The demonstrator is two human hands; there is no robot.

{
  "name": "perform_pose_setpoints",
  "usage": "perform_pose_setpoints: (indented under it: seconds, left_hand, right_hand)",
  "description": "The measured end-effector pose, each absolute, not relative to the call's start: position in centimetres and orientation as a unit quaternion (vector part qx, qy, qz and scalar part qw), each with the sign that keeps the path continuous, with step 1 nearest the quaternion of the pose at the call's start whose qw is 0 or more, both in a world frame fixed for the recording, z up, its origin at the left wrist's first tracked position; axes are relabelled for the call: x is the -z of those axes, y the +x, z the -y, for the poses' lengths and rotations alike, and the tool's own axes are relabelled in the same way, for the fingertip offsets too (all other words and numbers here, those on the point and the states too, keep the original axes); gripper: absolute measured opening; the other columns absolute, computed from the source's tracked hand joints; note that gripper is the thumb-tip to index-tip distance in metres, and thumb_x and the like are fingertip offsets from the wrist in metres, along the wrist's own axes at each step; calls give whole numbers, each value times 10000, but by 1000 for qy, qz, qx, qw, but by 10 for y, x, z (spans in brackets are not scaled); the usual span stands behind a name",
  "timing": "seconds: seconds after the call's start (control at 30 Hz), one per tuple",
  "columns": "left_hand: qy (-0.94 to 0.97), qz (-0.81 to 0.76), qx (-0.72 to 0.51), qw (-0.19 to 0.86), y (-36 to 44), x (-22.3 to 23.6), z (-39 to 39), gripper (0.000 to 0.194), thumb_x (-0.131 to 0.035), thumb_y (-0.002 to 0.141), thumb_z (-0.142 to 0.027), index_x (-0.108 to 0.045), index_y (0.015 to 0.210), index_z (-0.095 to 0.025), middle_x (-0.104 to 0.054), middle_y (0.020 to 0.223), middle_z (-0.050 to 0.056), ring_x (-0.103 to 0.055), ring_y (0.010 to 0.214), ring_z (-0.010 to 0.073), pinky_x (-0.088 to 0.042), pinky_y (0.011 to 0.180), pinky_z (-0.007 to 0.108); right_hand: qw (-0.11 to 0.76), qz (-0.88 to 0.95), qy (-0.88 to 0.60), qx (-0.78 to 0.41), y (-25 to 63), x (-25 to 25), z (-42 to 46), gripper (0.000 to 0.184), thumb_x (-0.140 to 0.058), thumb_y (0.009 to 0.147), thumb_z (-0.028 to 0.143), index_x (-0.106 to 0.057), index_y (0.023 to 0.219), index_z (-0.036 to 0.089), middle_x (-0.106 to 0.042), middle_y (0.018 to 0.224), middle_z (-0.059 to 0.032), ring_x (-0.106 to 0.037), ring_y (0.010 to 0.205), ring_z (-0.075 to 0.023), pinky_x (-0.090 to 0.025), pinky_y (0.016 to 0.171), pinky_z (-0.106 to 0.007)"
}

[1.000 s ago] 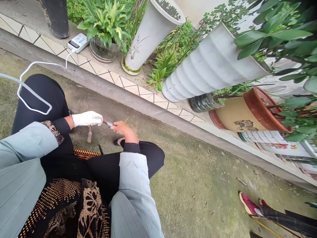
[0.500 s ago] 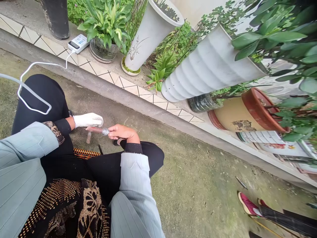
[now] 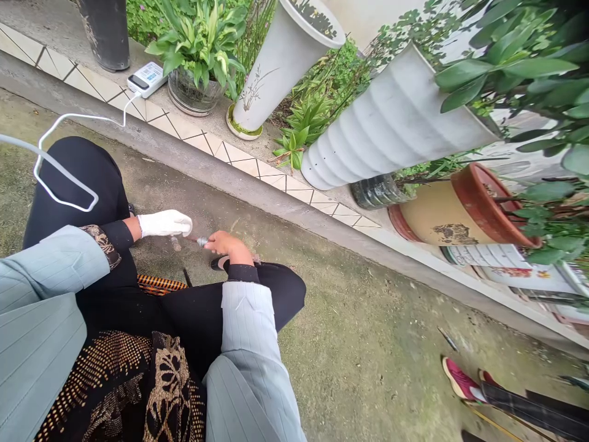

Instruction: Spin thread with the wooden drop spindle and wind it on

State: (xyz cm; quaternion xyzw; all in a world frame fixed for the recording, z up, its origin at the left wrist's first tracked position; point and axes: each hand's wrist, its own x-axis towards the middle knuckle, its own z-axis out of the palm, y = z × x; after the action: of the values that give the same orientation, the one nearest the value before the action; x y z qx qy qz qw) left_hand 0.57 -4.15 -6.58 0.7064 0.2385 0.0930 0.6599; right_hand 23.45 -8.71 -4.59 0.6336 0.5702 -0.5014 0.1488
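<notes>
My left hand [image 3: 165, 223] wears a white glove, its fingers curled closed; whatever they hold is hidden. A short brownish wooden piece [image 3: 175, 244] shows just below this glove; whether it is held or lies lower cannot be told. My bare right hand [image 3: 224, 243] is closed around a stick wound with silvery wire [image 3: 201, 242]. The wire bundle pokes out at my fingertips, and the stick's thin reddish end points left toward the glove. Both hands are close together in front of my spread knees, above the concrete ground.
A white cable [image 3: 69, 115] runs from a small white device [image 3: 147, 79] on the tiled ledge [image 3: 211, 142] across my knee. Potted plants line that ledge, including a tall white pot [image 3: 271, 67] and a ribbed one [image 3: 377, 126]. Another person's red shoe [image 3: 460, 377] shows at lower right.
The stick has swung, so its reddish end looks shorter and thinner. My right hand has tilted slightly, and the wooden piece below the glove has shifted up and right. My left hand stays nearly in place.
</notes>
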Motion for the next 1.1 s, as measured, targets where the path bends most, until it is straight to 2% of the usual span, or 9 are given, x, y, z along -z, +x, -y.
perform_pose_setpoints:
  seconds: [0.07,0.17,0.3,0.4,0.6,0.73,0.87,0.97,1.1]
  left_hand:
    - [726,-255,-114,628,4,65,37,356,-542,859,-447,-625,767,-113,-581,692,23,-453,577,88,-370,543,186]
    - [704,-268,-137,643,5,64,36,369,-562,840,-470,-618,795,-108,-578,701,29,-453,579,92,-380,543,193]
    - [652,-254,-124,704,8,67,41,405,-539,860,-500,-606,826,-103,-522,634,15,-427,528,83,-364,507,189]
    - [641,-229,-74,729,9,73,44,402,-534,869,-501,-614,826,-110,-477,570,-6,-388,483,77,-318,460,182]
    - [652,-197,-30,732,10,71,47,398,-538,858,-501,-638,800,-120,-507,595,5,-381,470,79,-326,439,183]
    - [691,-199,-45,693,8,65,47,363,-530,855,-459,-627,772,-119,-548,654,18,-407,509,78,-343,471,178]
    - [742,-210,-58,634,4,64,43,282,-545,837,-377,-605,729,-123,-559,673,11,-458,587,91,-376,551,176]
    - [722,-225,-80,649,3,65,39,289,-571,824,-397,-613,754,-120,-576,701,26,-478,608,104,-391,564,189]
    - [646,-250,-106,713,3,66,38,343,-564,847,-457,-628,845,-120,-531,626,17,-439,528,96,-381,513,201]
  right_hand:
    - [147,-565,495,643,232,38,93,145,-679,746,290,-649,760,149,-572,612,4,-446,522,-86,-353,536,-229]
    - [-25,-555,342,758,234,23,100,300,-687,735,415,-626,813,131,-513,616,30,-390,514,-66,-334,532,-227]
    - [-307,-489,435,690,241,16,98,394,-691,706,508,-550,776,147,-481,640,31,-365,518,-59,-311,509,-218]
    - [-390,-427,521,628,242,21,94,409,-683,688,531,-501,732,167,-481,664,27,-375,527,-58,-310,489,-205]
    - [-348,-423,656,520,238,40,83,268,-588,792,421,-506,725,175,-492,639,31,-390,499,-62,-316,479,-203]
    - [-61,-514,715,471,237,48,83,132,-611,792,270,-583,713,167,-546,597,19,-444,496,-82,-335,515,-226]
    - [159,-546,543,618,234,41,91,156,-661,747,263,-598,655,155,-545,560,24,-427,474,-78,-334,505,-229]
    - [81,-561,414,712,236,27,97,203,-680,735,334,-614,727,142,-528,592,35,-410,496,-66,-327,512,-218]
    - [-251,-525,440,684,245,14,98,300,-661,743,431,-584,799,146,-508,643,33,-383,517,-58,-319,518,-213]
